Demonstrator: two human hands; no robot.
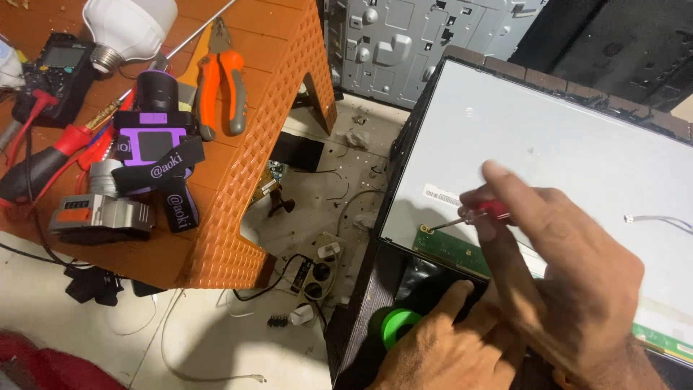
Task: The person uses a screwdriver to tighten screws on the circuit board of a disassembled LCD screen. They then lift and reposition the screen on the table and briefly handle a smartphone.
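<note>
Gripping the red-handled screwdriver (pixel 482 214) tight, my right hand (pixel 570 282) sets its tip on the green circuit strip (pixel 451 249); my left hand (pixel 451 347) rests half-curled, holding nothing.

Panel (pixel 577 144) top mostly bare, free room across mid and far right; only a thin cable (pixel 660 219) lies at its right edge. Near-left corner crowded: circuit strip (pixel 451 249), screwdriver (pixel 469 217), right hand (pixel 570 282) over it, left hand (pixel 440 350) just below, green roll (pixel 397 323) beside. Left of panel, a floor gap w/ power strip (pixel 314 271) and loose wires. Orange stool (pixel 245 180) blocks far left, top packed w/ tools.
</note>
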